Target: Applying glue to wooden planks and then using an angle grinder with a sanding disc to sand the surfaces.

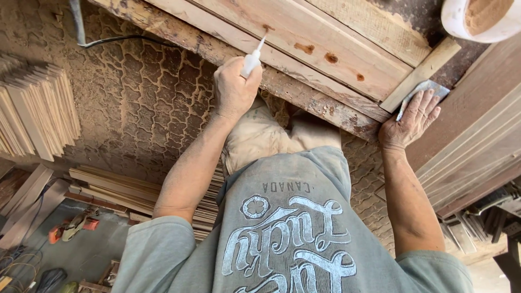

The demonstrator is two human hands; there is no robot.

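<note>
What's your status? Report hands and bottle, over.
Left hand gripping white squeeze bottle, tip on plank knot. Right hand flat on grey pad. Nothing blocking.

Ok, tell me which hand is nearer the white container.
Right. The right hand lies on a grey sheet just below the white container; the left hand, holding a small white bottle, is farther off across the planks.

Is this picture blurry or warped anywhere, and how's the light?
Head view: the light is soft and even, with no hard shadows or glare; the left hand with its bottle and the right hand on the grey pad look sharp; the wide lens slightly stretches the edges; the white tub is cropped at the corner.
</note>
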